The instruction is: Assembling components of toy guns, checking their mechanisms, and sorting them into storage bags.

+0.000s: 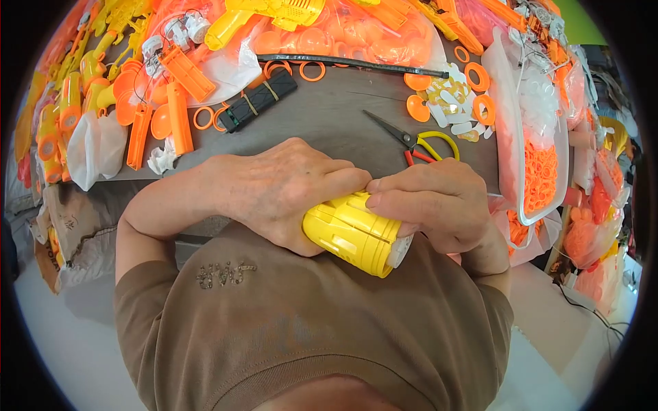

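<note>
Resting between two hands, a yellow plastic housing (346, 236) is held in front of a brown shirt (329, 315), just off the near edge of the counter (322, 116). It is tilted, with its wider end turned toward the lower right, where a pale round insert (399, 252) is seen protruding. The rear end is gripped by the left hand (284, 188), whose fingers are closed around it. The upper side near the wider end is pinched by the right hand (442, 202), its fingers clamped on the shell and partly hidden.

Just beyond the right hand, scissors (409, 140) with one yellow and one red handle are laid with their blades parted. Farther left, a black block (258, 101) is bound with two bands. Pale oval pieces (449, 101) are scattered to the right, near orange rings (478, 77). At the back, a long black strip (349, 61) is laid before a yellow toy gun (264, 20). At the right, small orange rings are contained in a white bin (505, 147).
</note>
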The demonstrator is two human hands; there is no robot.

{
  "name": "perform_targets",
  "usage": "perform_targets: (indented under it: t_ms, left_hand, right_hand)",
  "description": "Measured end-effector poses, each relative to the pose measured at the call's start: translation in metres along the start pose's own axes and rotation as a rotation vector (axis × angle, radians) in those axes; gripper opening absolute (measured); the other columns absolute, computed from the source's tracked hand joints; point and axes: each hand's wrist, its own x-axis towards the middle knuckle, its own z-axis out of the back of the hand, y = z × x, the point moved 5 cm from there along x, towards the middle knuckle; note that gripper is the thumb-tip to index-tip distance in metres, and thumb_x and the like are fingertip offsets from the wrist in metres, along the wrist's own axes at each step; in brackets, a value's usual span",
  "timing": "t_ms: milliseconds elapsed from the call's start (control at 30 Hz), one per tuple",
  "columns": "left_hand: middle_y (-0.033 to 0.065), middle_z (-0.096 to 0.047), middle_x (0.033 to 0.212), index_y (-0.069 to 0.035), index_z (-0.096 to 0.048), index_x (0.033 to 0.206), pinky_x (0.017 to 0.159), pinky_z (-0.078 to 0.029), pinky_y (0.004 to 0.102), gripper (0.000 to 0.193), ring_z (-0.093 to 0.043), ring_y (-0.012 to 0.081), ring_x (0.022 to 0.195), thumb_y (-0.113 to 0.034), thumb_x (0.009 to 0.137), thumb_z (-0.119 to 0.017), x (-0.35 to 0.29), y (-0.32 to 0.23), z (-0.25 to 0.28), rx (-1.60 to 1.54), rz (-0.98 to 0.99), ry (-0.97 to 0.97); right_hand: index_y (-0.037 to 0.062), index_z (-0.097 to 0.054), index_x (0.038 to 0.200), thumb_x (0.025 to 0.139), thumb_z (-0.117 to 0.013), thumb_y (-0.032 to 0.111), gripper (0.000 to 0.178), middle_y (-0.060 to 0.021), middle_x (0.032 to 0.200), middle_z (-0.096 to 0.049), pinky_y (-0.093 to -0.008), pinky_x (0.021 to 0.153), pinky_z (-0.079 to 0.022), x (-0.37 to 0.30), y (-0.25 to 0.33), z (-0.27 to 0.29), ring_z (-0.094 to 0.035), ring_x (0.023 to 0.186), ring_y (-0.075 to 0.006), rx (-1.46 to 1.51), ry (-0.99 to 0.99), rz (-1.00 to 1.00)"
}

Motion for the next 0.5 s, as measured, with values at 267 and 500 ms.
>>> perform_targets:
  t_ms: [267, 500]
  left_hand:
    - [0.0138, -0.057, 0.082, 0.005, -0.046, 0.108, 0.056, -0.048, 0.0372, 0.060, -0.059, 0.0319, 0.068, -0.014, 0.058, -0.074, -0.0043, 0.0016, -0.0027, 0.046, 0.056, -0.027]
    - [0.0133, -0.057, 0.082, 0.005, -0.047, 0.107, 0.056, -0.048, 0.0370, 0.060, -0.059, 0.0316, 0.068, -0.015, 0.057, -0.074, -0.0044, 0.0039, -0.0041, 0.029, 0.022, -0.039]
  right_hand:
    - [0.0050, -0.065, 0.091, 0.074, -0.059, 0.005, 0.018, -0.0134, 0.083, -0.065, -0.0276, 0.053, -0.050, 0.0000, -0.0085, -0.0020, -0.064, 0.066, -0.0222, 0.027, 0.005, -0.012]
    - [0.0035, -0.065, 0.090, 0.073, -0.057, 0.002, 0.019, -0.0137, 0.082, -0.065, -0.0273, 0.053, -0.050, 0.0001, -0.0090, -0.0005, -0.064, 0.064, -0.0222, 0.034, 0.031, 0.035]
